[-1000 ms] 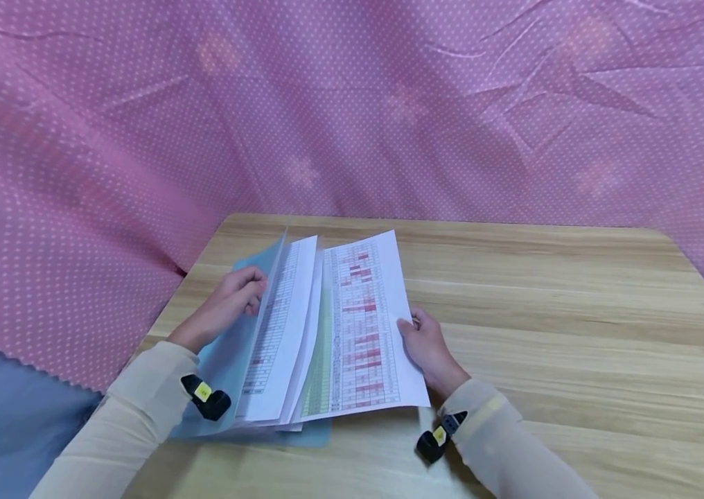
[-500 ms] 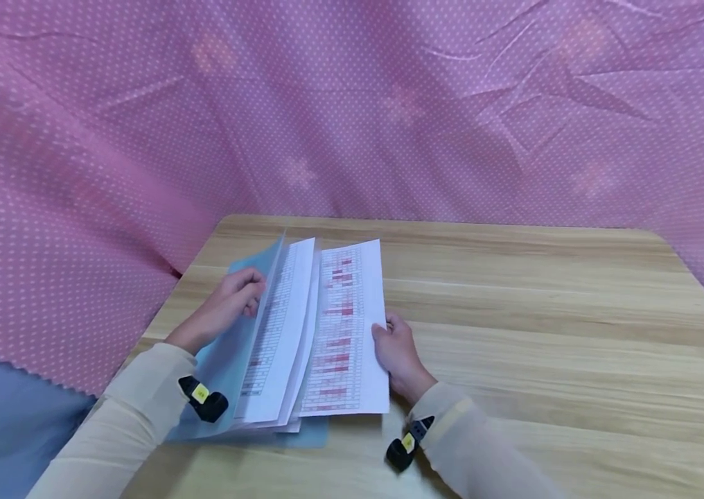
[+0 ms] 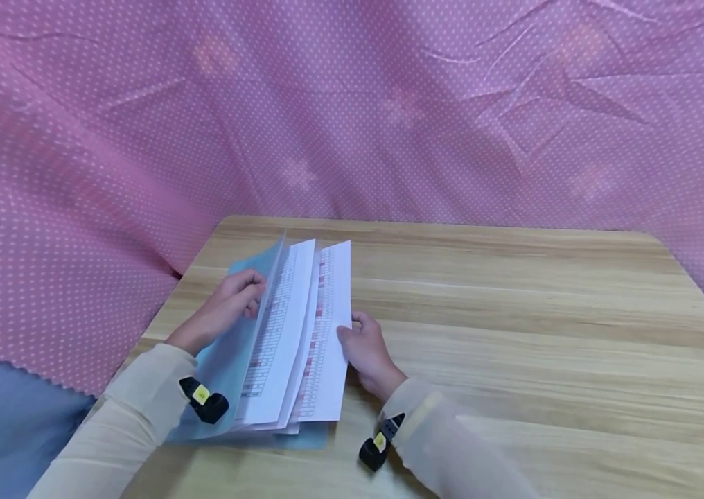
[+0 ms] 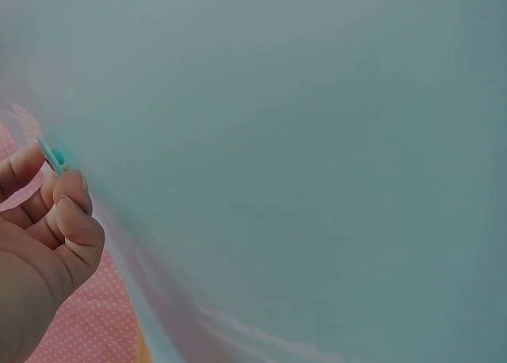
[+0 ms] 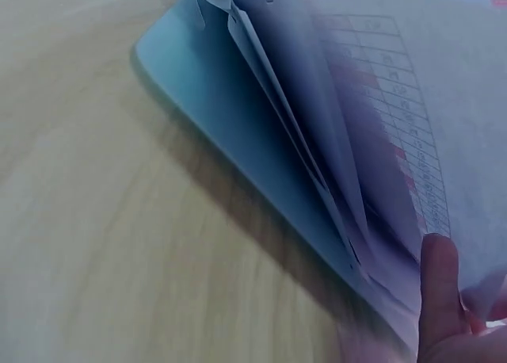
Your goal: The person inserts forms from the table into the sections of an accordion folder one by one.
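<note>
A translucent blue plastic document folder (image 3: 222, 374) lies on the left half of the table, its upper side lifted. My left hand (image 3: 227, 305) pinches the edge of that lifted side; the left wrist view shows a small teal snap button (image 4: 55, 155) at the fingertips. Several printed sheets (image 3: 286, 353) stand tilted inside the folder. My right hand (image 3: 372, 353) holds the right edge of a white sheet with a red-marked table (image 3: 330, 353), thumb on its face. In the right wrist view the sheet's left part runs in among the papers above the folder's lower side (image 5: 214, 117).
The wood-grain table (image 3: 545, 333) extends to the right of the folder. Pink dotted cloth (image 3: 389, 111) hangs behind and at the left, and blue fabric (image 3: 9, 416) shows at lower left. Both wrists wear small black cameras.
My right hand has moved left, carrying the table-printed sheet further into the folder, so less of it shows. The green-shaded part is now covered. My left hand stays at the folder's lifted edge.
</note>
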Demonstrator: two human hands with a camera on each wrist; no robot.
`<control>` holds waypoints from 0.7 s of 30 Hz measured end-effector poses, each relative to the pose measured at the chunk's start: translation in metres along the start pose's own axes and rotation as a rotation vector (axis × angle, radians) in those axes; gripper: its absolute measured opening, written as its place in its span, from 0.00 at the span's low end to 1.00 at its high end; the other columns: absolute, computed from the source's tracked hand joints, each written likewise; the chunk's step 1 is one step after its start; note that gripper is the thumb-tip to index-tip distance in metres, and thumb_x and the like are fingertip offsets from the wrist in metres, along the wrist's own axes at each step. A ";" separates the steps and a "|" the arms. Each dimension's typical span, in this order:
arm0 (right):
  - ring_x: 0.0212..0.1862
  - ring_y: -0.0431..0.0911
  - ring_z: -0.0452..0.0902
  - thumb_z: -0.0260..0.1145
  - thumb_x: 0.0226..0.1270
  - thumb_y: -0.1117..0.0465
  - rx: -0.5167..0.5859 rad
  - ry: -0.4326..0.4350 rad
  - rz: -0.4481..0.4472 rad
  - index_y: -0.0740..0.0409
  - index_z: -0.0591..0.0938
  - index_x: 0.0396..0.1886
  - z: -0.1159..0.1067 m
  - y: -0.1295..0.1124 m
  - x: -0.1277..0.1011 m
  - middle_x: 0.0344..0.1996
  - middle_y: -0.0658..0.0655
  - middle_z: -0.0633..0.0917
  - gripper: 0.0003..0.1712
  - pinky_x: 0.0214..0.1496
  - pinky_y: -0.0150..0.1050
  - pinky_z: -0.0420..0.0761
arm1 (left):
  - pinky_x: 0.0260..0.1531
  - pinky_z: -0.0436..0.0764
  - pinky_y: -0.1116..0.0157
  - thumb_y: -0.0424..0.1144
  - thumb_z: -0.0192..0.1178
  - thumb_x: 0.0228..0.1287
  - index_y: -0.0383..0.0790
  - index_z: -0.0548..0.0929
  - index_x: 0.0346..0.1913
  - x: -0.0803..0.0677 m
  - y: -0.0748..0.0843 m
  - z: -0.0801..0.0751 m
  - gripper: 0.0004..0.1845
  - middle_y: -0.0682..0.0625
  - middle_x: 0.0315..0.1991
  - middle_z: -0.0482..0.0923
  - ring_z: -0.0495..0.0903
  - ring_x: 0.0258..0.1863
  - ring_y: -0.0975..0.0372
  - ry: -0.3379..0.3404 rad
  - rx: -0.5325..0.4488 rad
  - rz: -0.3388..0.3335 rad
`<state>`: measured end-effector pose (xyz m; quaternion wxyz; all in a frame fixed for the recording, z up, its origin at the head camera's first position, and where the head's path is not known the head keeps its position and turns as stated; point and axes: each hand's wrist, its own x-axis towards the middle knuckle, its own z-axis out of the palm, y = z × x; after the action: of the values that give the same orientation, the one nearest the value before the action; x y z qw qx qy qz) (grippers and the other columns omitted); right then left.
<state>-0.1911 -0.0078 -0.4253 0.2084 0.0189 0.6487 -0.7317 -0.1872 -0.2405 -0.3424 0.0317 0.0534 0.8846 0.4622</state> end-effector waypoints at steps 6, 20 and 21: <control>0.38 0.48 0.84 0.52 0.72 0.63 -0.029 -0.045 -0.022 0.58 0.67 0.60 0.010 -0.002 0.001 0.40 0.57 0.84 0.19 0.40 0.40 0.81 | 0.33 0.72 0.64 0.42 0.44 0.72 0.30 0.71 0.44 -0.001 -0.002 -0.001 0.16 0.42 0.33 0.68 0.72 0.29 0.53 0.005 -0.006 0.009; 0.35 0.48 0.84 0.53 0.70 0.64 -0.097 -0.072 -0.011 0.60 0.71 0.58 0.006 0.000 0.006 0.36 0.58 0.85 0.18 0.38 0.41 0.82 | 0.33 0.73 0.65 0.42 0.43 0.72 0.30 0.71 0.44 -0.002 -0.002 -0.003 0.15 0.43 0.34 0.68 0.72 0.29 0.57 0.004 -0.023 0.018; 0.36 0.48 0.84 0.53 0.70 0.64 -0.093 -0.076 -0.011 0.61 0.71 0.58 0.007 0.000 0.006 0.37 0.58 0.85 0.18 0.38 0.41 0.82 | 0.32 0.73 0.65 0.42 0.44 0.72 0.30 0.70 0.44 -0.002 -0.003 -0.003 0.15 0.43 0.34 0.67 0.72 0.28 0.56 0.002 -0.030 0.019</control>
<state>-0.1948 -0.0159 -0.4260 0.2294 -0.0222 0.6735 -0.7023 -0.1857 -0.2448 -0.3430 0.0270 0.0608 0.8772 0.4756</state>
